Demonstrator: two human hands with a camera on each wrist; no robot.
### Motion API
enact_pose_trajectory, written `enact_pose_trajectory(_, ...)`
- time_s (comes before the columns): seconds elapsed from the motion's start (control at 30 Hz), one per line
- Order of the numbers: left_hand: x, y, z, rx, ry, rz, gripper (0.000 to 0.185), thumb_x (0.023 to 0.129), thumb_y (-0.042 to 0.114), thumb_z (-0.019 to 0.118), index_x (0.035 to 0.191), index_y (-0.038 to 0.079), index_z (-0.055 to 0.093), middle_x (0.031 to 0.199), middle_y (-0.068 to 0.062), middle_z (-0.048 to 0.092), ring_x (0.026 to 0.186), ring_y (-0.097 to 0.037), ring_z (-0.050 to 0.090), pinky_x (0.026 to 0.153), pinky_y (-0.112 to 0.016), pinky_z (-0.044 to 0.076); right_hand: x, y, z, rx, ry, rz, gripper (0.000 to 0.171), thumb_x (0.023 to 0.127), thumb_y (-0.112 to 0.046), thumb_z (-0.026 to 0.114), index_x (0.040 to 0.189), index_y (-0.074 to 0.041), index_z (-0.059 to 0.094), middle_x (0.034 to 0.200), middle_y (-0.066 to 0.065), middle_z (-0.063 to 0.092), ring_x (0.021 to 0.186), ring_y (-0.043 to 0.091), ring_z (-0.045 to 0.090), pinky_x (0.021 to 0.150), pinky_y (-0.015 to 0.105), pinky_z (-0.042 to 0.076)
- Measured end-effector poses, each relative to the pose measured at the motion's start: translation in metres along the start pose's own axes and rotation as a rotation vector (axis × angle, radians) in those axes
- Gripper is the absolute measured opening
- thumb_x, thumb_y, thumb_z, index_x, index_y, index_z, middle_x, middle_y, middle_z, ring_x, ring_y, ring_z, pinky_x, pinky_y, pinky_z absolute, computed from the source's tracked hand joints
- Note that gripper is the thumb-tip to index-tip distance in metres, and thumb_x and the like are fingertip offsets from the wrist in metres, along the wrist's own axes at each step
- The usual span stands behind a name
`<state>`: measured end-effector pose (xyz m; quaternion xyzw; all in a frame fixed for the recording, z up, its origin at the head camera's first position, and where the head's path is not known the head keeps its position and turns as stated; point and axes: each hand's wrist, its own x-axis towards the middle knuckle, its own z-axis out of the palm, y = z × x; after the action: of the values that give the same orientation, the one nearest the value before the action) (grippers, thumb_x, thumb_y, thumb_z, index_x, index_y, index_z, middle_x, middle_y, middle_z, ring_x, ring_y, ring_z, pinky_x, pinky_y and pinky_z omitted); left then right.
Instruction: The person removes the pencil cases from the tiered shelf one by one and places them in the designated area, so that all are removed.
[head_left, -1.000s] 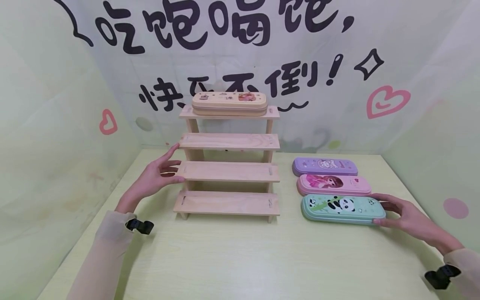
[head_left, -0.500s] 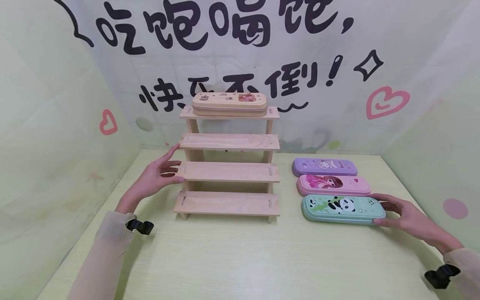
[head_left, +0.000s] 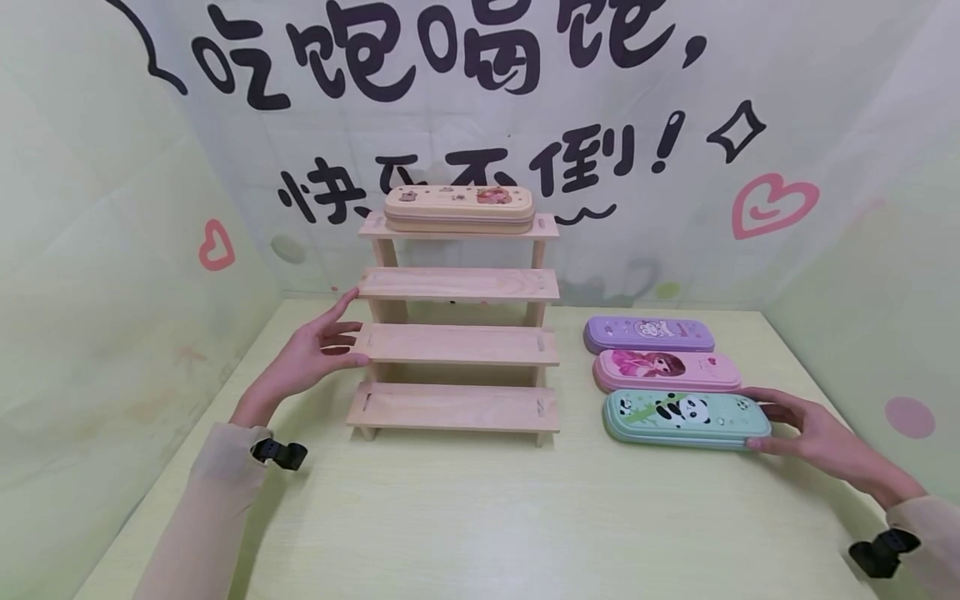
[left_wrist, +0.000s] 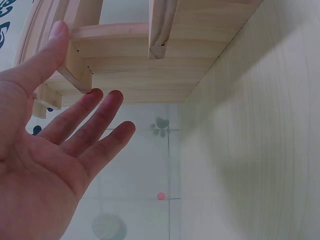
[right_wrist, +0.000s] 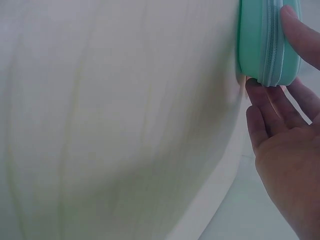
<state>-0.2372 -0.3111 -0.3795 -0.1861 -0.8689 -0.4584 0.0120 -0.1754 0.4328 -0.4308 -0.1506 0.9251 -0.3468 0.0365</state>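
At the left of a stepped wooden display rack (head_left: 456,343), my left hand (head_left: 311,350) touches the ends of two middle shelves. In the left wrist view its thumb lies against a shelf edge, the other fingers nearly straight beside the rack. On the right, my right hand (head_left: 806,433) grips the right end of a mint green pencil case (head_left: 686,419) printed with pandas. The right wrist view shows the thumb on the zipper side of this case (right_wrist: 270,45) and the fingers behind its end. A cream pencil case (head_left: 459,208) lies on the rack's top shelf.
Behind the mint case lie a pink pencil case (head_left: 667,370) with a girl print and a purple pencil case (head_left: 648,333), close together on the pale table (head_left: 480,517). Printed cloth walls (head_left: 652,225) enclose the table at the back and both sides.
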Motion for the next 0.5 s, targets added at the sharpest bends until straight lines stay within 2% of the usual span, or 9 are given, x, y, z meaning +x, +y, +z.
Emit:
enact_pose_trajectory(0.27, 0.0001, -0.0010, 0.0005, 0.000, -0.002, -0.003, 0.105, 0.091, 0.019, 0.086, 0.168, 0.045, 0.019, 0.147, -0.027, 0.057, 0.126, -0.042, 0.064, 0.106, -0.056, 0.051, -0.0002, 0.0024, 0.0000, 0.002, 0.004, -0.011, 0.074, 0.090, -0.014, 0.086, 0.153, 0.001, 0.049, 0.130, -0.028, 0.051, 0.112, -0.018, 0.049, 0.082, 0.009, 0.045)
enact_pose_trajectory(0.5, 0.0002, -0.0009, 0.0002, 0.002, -0.001, -0.002, 0.106, 0.091, 0.019, 0.087, 0.168, 0.045, 0.019, 0.147, -0.027, 0.057, 0.126, -0.043, 0.064, 0.106, -0.056, 0.051, -0.0002, 0.0030, 0.0008, 0.014, 0.010, -0.026, 0.074, 0.089, -0.012, 0.086, 0.152, 0.000, 0.049, 0.130, -0.026, 0.053, 0.112, -0.016, 0.051, 0.082, 0.009, 0.045)
